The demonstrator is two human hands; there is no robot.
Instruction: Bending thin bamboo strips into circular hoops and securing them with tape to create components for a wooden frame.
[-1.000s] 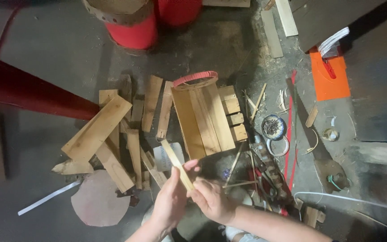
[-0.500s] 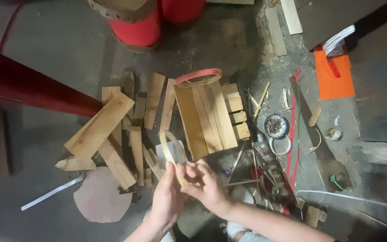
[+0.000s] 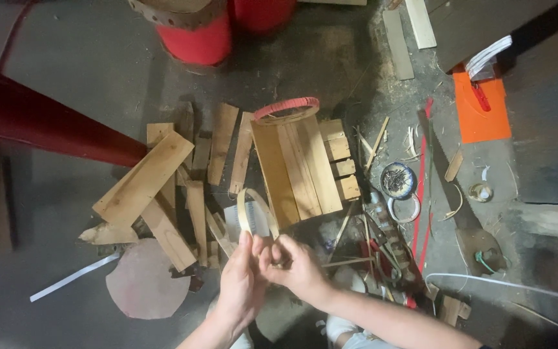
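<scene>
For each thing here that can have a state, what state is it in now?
Thin wooden strip: bent into a loop, ends pinched by both hands.
Left hand: closed on the strip's end.
Right hand: closed on the strip's other end.
Red-rimmed hoop: closed ring, resting at the top of the slatted board.
Slatted board: lying flat.
Round tin of nails: open.

so the thin pale wood strip (image 3: 251, 208) is bent round into a loop standing up on edge, its two ends pinched together low down between the left hand (image 3: 240, 287) and right hand (image 3: 292, 266), just in front of the wooden slat crate (image 3: 298, 169) on the floor
</scene>
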